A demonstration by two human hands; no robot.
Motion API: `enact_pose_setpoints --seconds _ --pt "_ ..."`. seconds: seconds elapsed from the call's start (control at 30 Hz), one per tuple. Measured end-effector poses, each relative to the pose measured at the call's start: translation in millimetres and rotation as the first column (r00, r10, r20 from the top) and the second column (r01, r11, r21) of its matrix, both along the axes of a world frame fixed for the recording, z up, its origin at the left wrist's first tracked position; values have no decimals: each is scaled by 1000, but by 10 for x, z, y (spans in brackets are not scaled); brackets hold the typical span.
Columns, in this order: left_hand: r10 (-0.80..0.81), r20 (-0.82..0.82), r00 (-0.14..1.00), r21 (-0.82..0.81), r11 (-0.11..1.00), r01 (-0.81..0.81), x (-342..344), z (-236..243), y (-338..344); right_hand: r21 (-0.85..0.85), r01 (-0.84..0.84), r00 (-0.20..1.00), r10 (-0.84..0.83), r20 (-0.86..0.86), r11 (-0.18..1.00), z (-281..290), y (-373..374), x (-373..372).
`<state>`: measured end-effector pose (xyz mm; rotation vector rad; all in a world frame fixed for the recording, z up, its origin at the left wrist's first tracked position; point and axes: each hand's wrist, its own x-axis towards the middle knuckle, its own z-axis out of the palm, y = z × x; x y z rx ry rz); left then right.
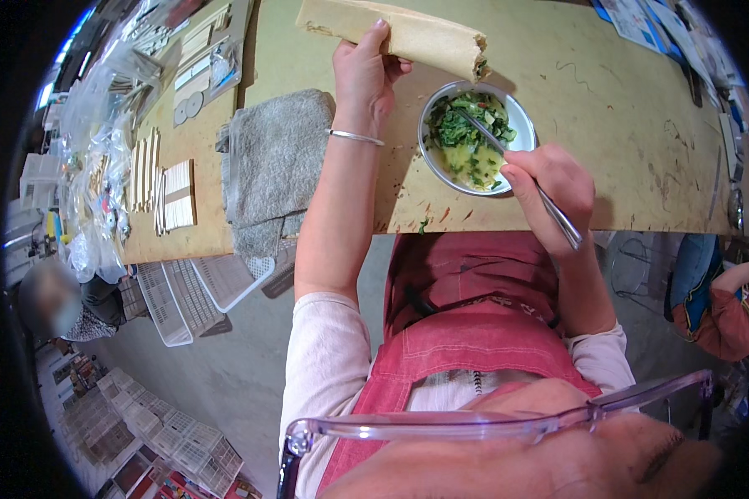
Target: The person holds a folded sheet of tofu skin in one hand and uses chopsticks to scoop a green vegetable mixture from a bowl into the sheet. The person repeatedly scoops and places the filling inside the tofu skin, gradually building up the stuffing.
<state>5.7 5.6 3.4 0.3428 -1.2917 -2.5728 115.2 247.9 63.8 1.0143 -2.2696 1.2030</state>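
Observation:
My left hand (368,79) is closed round a pale, folded flatbread (429,40), raised above the table beyond the bowl. The flatbread's right end is ragged, with bits of green filling showing. My right hand (553,190) grips a long metal eating utensil (560,218) with a widened handle end. Its other end goes into chopped greens (458,125) in a round metal bowl (524,125), where the tip is hidden. Yellowish broth lies in the near part of the bowl, which stands close to the table's front edge.
A folded grey towel (279,158) lies left of my left forearm. Wooden sticks (175,195) and clear plastic bags (100,125) lie farther left. Papers (641,29) are at the far right corner. White plastic baskets (175,299) stand below the table; other people sit at both sides.

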Motion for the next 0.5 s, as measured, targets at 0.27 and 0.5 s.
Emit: enact_pose_setpoints --seconds 0.27,0.5 --pt "-34 -29 999 6 999 34 -18 -28 -18 37 -12 1000 13 -28 999 -38 -43 -32" --pt "-45 -17 999 -1 999 45 -20 -35 -24 105 -2 1000 3 -14 994 -40 -49 -26"
